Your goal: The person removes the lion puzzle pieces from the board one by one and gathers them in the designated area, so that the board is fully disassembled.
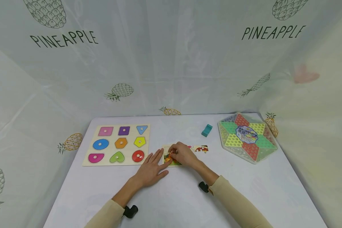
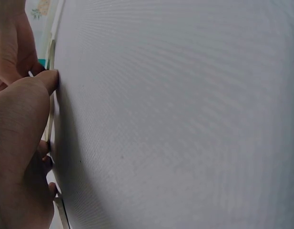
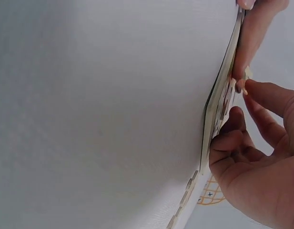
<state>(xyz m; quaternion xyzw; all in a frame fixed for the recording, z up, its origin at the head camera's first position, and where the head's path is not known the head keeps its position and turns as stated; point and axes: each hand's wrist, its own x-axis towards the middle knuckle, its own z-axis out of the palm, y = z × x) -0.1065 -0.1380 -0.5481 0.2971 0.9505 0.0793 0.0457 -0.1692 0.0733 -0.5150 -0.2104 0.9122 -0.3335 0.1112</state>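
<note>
A small wooden jigsaw puzzle (image 1: 166,148) with a colourful picture lies flat at the middle of the table, partly hidden under both hands. My left hand (image 1: 149,172) is spread with straight fingers, its index fingertip on the puzzle and the other fingertips near its left edge. Above the puzzle, my right hand (image 1: 185,155) pinches a small puzzle piece (image 3: 245,88) between thumb and finger, right beside the left index fingertip. The right wrist view shows the piece tilted up from the puzzle's surface. Loose puzzle pieces (image 1: 201,148) lie just right of the puzzle.
A wooden shape board (image 1: 106,161) with knobbed coloured shapes lies to the left. Behind the loose pieces is a small teal block (image 1: 206,130). A hexagonal Chinese checkers box (image 1: 246,134) sits at the back right. Pineapple-printed cloth (image 1: 171,63) hangs behind the table.
</note>
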